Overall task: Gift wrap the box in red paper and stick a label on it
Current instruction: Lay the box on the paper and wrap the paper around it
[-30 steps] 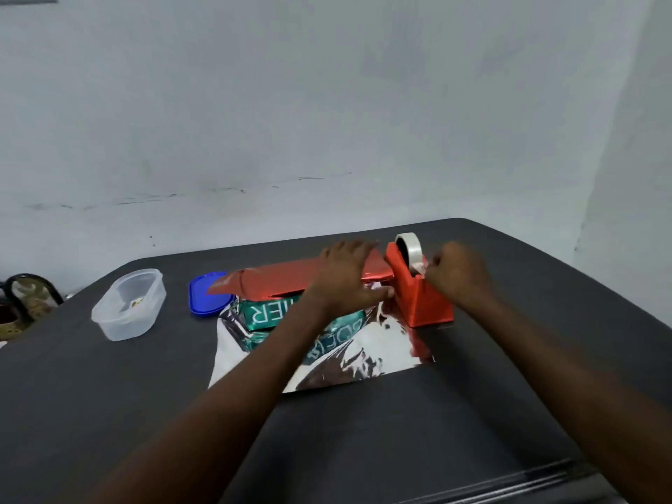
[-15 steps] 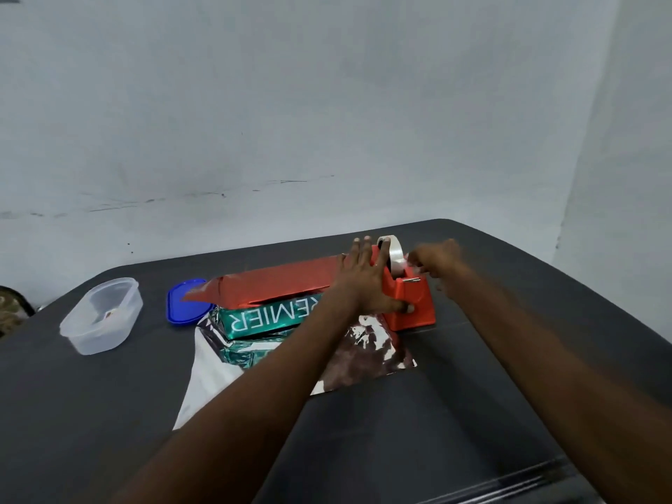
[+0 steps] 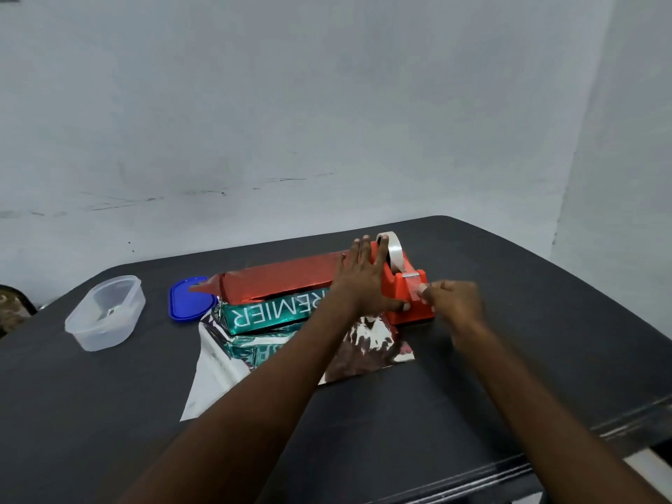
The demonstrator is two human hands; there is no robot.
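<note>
Left hand (image 3: 363, 281) steadies dispenser (image 3: 409, 296) — right hand (image 3: 452, 301) pinches tape (image 3: 414, 291).

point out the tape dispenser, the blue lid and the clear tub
tape dispenser (image 3: 409, 294): head view, on its red side wall.
blue lid (image 3: 185, 303): head view, on its flat top.
clear tub (image 3: 91, 331): head view, on its near wall.

Red paper (image 3: 280, 278) with silver underside – green, white-lettered box (image 3: 269, 312), red dispenser (image 3: 407, 296), blue lid (image 3: 185, 303).

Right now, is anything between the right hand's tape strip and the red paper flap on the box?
Yes. The left hand lies flat over the flap's right end, and the tape dispenser stands between the right hand and the red paper.
</note>
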